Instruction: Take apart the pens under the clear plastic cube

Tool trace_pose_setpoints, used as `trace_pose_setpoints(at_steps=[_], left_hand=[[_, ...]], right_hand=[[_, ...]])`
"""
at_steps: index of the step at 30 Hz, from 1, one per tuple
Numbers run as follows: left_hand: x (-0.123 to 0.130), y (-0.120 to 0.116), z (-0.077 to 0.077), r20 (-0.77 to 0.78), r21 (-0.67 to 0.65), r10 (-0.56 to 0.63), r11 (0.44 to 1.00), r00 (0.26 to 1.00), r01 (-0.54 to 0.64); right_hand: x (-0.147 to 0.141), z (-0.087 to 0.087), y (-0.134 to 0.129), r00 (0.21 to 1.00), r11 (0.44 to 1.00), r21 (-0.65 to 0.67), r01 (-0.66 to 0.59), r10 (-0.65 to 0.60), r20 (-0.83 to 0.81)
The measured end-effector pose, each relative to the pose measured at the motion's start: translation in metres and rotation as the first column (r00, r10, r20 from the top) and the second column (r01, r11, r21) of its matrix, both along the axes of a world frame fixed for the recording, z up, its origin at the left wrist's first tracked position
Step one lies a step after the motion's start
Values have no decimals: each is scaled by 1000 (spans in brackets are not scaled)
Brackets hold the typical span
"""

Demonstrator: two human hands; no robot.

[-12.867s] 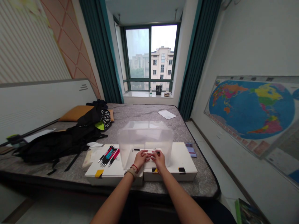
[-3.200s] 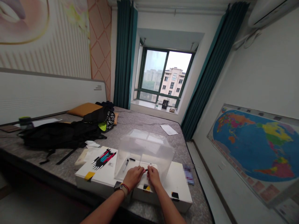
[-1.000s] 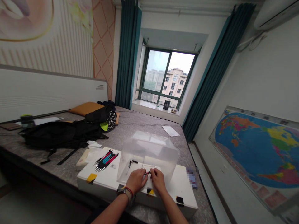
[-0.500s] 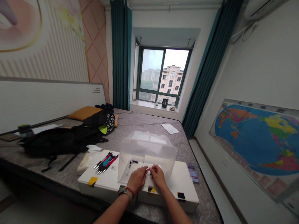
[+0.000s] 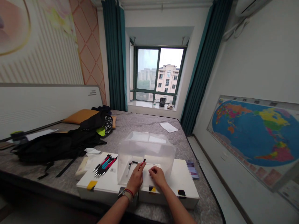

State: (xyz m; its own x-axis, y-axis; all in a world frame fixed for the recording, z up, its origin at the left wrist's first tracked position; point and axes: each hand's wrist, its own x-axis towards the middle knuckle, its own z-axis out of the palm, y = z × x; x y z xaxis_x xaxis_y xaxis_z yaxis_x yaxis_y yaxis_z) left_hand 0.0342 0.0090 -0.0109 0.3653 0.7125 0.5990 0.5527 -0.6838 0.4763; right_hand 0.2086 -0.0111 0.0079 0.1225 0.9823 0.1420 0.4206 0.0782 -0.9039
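Observation:
My left hand is closed around a red pen whose black end sticks up past the fingers. To its right, a short way apart, my right hand has its fingers curled together; whether anything small is between them I cannot make out. Both hands are inside the front of a clear plastic box lying open towards me. Beside my left hand a black-and-clear pen piece lies in the box, with a short black piece by its upper end. A pile of red, teal and black pens lies left of the box.
The plastic box stands on a white case with black and yellow corner tape, set on a grey mattress. A black backpack lies at left, near crumpled tissue. A paper sheet lies farther back at right.
My hands were together at the red pen and have come apart. The left hand now holds the pen, its black end tilted up; the right has drawn slightly away. The view has shifted slightly.

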Motion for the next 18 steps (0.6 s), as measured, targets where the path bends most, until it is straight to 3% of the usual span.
trace_pose_setpoints(at_steps=[8, 13, 18], left_hand=[[0, -4, 8, -25, -30, -24, 999, 999, 23], [1, -5, 11, -27, -44, 32, 998, 999, -33], [3, -4, 8, -11, -62, 40, 997, 999, -40]], right_hand=[[0, 1, -2, 997, 997, -11, -77, 77, 6], [1, 2, -3, 988, 990, -27, -142, 140, -62], [3, 4, -1, 992, 998, 33, -62, 65, -104]])
